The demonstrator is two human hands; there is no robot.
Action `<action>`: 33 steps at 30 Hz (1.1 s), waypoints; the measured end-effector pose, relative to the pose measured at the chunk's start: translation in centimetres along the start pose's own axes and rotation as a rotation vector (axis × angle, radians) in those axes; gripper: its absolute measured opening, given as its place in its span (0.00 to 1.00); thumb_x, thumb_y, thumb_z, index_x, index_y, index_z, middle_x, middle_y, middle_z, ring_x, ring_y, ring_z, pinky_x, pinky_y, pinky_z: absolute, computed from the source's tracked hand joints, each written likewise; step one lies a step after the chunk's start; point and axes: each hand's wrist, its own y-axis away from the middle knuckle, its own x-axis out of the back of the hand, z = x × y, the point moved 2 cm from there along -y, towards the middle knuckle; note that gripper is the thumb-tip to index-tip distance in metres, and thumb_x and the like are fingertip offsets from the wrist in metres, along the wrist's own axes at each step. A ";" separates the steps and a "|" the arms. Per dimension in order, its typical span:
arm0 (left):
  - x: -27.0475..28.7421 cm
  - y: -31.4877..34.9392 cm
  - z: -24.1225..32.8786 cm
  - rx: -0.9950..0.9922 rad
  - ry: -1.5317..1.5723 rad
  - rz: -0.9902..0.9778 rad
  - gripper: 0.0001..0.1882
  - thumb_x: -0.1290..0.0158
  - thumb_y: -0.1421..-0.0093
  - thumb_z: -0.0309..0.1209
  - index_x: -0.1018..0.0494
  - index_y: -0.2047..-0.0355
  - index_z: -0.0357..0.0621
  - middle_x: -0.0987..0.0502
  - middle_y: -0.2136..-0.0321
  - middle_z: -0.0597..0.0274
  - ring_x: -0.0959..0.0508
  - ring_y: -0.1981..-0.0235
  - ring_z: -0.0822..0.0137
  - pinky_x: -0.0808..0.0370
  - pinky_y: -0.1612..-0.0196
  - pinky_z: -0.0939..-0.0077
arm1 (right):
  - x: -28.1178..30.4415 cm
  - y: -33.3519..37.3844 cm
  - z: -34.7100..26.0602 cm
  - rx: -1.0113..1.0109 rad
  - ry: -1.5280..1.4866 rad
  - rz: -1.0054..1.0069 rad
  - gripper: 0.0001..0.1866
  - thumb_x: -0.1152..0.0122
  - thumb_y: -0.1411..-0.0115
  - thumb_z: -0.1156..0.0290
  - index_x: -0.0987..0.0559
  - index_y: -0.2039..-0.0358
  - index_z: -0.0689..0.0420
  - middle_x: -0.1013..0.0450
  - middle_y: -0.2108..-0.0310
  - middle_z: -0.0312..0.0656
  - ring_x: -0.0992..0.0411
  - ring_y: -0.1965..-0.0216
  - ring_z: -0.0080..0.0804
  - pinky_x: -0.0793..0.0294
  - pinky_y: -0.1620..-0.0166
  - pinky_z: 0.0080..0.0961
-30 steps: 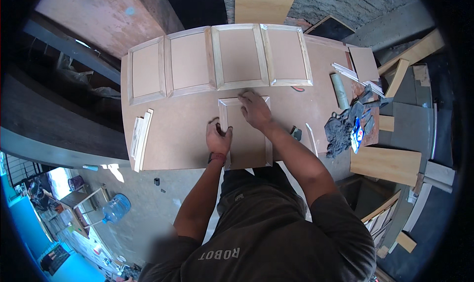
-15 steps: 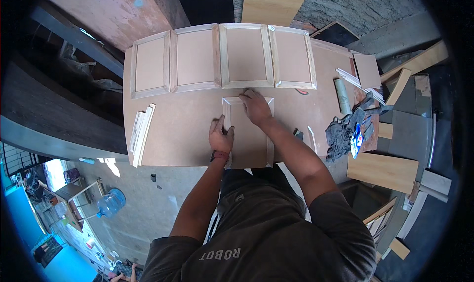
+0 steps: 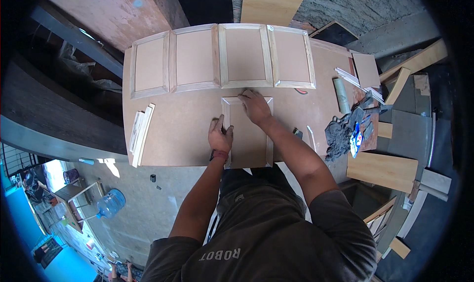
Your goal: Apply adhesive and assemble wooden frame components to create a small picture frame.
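A pale wooden frame (image 3: 269,129) with a flat brown panel inside lies at the near edge of the worktable, close to my body. My left hand (image 3: 220,135) is at its left rail, fingers along the outer side and thumb toward the inside, holding the rail. My right hand (image 3: 255,108) reaches over the far rail, its fingers bent and pressed on the wood near the far left corner. The fingertips are partly hidden under that hand. Beyond it, several similar frames (image 3: 245,84) lie side by side along the far edge of the table.
Narrow wood strips (image 3: 143,134) are stacked at the table's left end. To the right lie a dark crumpled cloth (image 3: 337,136), a green-grey cylinder (image 3: 341,96), and white strips (image 3: 350,78). A small dark tool (image 3: 297,133) sits beside my right forearm. A blue water bottle (image 3: 111,203) lies on the floor.
Both hands stay in nearly the same place on the frame. At the lower left, another person's arms have shifted slightly.
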 end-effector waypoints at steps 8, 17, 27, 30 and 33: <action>0.4 -0.1 0.9 0.079 0.012 -0.087 0.32 0.32 0.51 0.30 0.26 0.44 0.41 0.25 0.54 0.48 0.22 0.56 0.50 0.24 0.51 0.62 | -0.6 0.3 0.7 0.000 -0.015 -0.002 0.14 0.46 0.44 0.77 0.17 0.59 0.59 0.23 0.57 0.47 0.27 0.51 0.47 0.32 0.41 0.42; 0.2 -0.2 0.9 0.005 -0.040 -0.019 0.34 0.32 0.52 0.30 0.27 0.43 0.41 0.26 0.54 0.48 0.23 0.56 0.49 0.24 0.51 0.60 | -0.1 0.0 1.0 0.035 0.017 -0.003 0.16 0.41 0.45 0.77 0.18 0.55 0.60 0.25 0.57 0.47 0.28 0.52 0.48 0.31 0.43 0.43; 0.0 -2.3 6.3 -0.313 -0.198 0.025 0.26 0.42 0.42 0.33 0.27 0.42 0.44 0.26 0.50 0.49 0.26 0.50 0.45 0.29 0.46 0.55 | 4.3 8.7 -1.9 -0.455 -0.187 0.301 0.22 0.36 0.42 0.72 0.25 0.47 0.63 0.28 0.55 0.53 0.30 0.50 0.54 0.29 0.47 0.43; -2.7 -5.1 7.7 -0.445 -0.127 -0.173 0.24 0.45 0.41 0.30 0.27 0.43 0.43 0.26 0.48 0.51 0.27 0.47 0.46 0.31 0.42 0.53 | 3.4 10.9 -1.4 -0.616 -0.203 0.402 0.23 0.33 0.43 0.70 0.25 0.47 0.63 0.29 0.58 0.52 0.29 0.55 0.52 0.28 0.50 0.43; -5.3 -7.2 9.2 -0.575 -0.184 -0.247 0.23 0.46 0.42 0.28 0.26 0.44 0.43 0.26 0.47 0.53 0.28 0.44 0.47 0.33 0.38 0.52 | 2.6 11.8 -0.4 -0.645 -0.222 0.494 0.24 0.31 0.45 0.70 0.24 0.49 0.64 0.29 0.62 0.50 0.28 0.61 0.47 0.27 0.57 0.40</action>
